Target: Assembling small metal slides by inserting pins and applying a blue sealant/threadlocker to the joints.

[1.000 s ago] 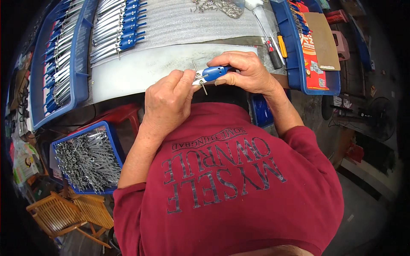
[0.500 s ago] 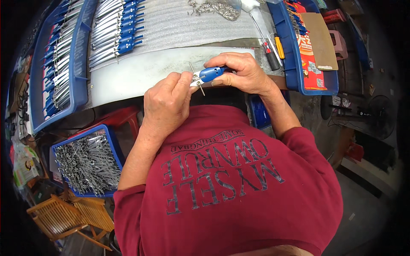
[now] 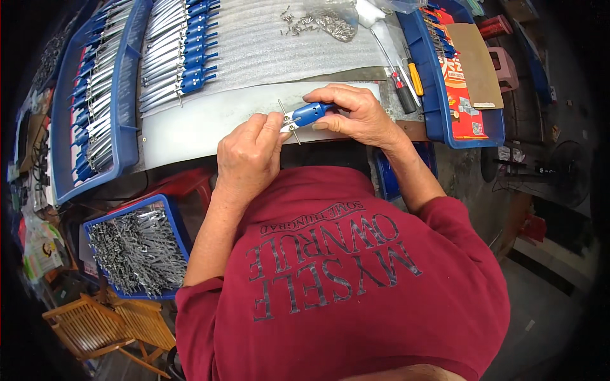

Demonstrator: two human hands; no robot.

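In front of my chest, over the near edge of a white board (image 3: 190, 124), I hold a blue-and-silver metal part (image 3: 309, 114) with a thin rod standing out crosswise. My left hand (image 3: 250, 149) is closed round its silver end, which the fingers mostly hide. At the blue end, the thumb and bent forefinger of my right hand (image 3: 361, 115) grip the piece. Beyond the board, to the left, a row of similar blue-and-silver parts (image 3: 168, 66) lies side by side on pale foam sheeting (image 3: 254, 51).
A blue tray (image 3: 129, 105) of such parts stands far left; another blue tray (image 3: 434, 108) with cardboard is at right. Small metal pins (image 3: 337, 26) lie at the back. Beside the right tray are a red-and-black screwdriver (image 3: 403, 94) and a yellow-handled one (image 3: 415, 79). Metal pieces (image 3: 136, 251) fill a lower-left bin.
The whole view has shifted slightly, with the table lower in the picture. Both hands keep hold of the part, which looks slightly turned about its length.
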